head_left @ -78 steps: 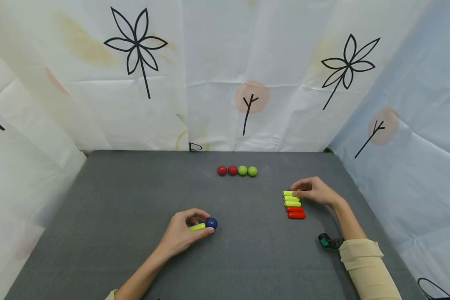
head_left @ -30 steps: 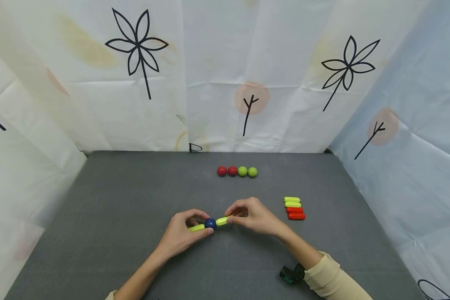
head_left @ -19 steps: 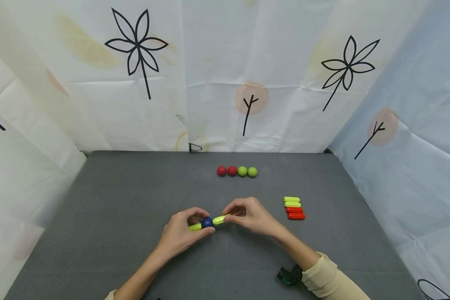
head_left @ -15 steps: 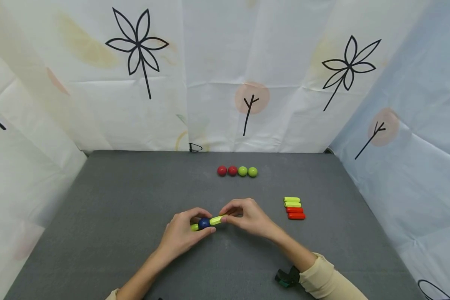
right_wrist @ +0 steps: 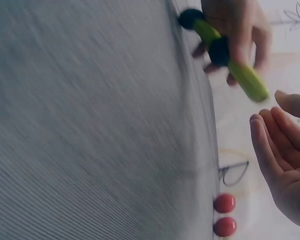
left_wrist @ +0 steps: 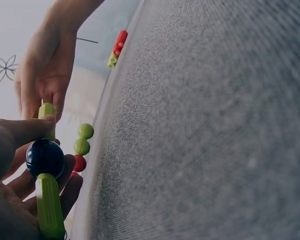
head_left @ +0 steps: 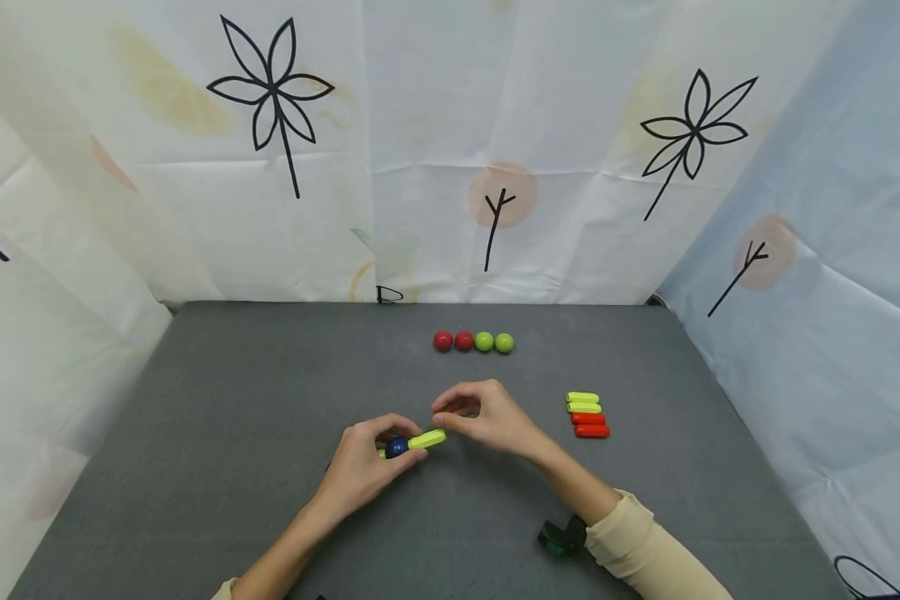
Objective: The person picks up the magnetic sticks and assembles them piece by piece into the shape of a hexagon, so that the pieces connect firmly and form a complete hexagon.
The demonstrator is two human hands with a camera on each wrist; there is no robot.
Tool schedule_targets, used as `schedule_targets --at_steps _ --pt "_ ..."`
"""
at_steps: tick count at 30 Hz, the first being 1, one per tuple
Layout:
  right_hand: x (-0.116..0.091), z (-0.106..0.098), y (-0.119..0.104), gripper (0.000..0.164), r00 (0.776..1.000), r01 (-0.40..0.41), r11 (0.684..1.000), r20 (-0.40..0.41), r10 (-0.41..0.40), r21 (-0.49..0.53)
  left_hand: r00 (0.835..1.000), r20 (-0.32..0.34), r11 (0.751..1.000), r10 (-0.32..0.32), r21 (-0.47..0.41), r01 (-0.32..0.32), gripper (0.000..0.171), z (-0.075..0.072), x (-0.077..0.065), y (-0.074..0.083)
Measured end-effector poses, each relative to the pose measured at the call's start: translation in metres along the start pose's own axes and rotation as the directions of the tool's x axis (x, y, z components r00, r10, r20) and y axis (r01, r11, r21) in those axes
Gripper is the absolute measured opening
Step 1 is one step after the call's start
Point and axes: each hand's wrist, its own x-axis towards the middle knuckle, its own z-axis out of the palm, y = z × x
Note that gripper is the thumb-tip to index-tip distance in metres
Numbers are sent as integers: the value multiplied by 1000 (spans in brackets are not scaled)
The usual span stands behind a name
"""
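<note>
The left hand is closed around a chain of balls and rods, the thumb lying across one rod and the other fingers behind the blue ball. From that ball the front yellow-green rod juts out toward the right, slightly tilted; the rear yellow-green rod leaves its opposite side. Beyond it there seems to be a second dark ball, though blur in the right wrist view leaves its colour uncertain. The right hand has hold of nothing: its fingers are loosely bent, the thumb a little apart from them, just beside the front rod's free end without touching it.

The step in hand looks to be fitting that front rod, which appears seated. The next move probably calls for the right hand to fetch another piece, perhaps a ball for the free end, while the left steadies the chain.

On the grey worktop to the right, two loose yellow-green rods and two red rods lie in a column. Near the back edge, two red balls and two green balls form a row before a printed cloth backdrop.
</note>
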Motion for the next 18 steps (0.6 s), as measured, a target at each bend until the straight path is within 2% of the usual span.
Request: schedule_targets --at_steps 4,9,18 --pt "18 -17 9 26 995 -73 997 -73 71 -17 1000 7 1000 -9 5 9 24 1 0 1" --pt "48 -36 23 33 975 -147 988 -173 138 -44 1000 14 999 -26 21 26 23 1 -1 1" --pt "83 -45 42 49 948 -281 953 -191 256 -118 999 19 998 -41 41 40 24 2 -2 1"
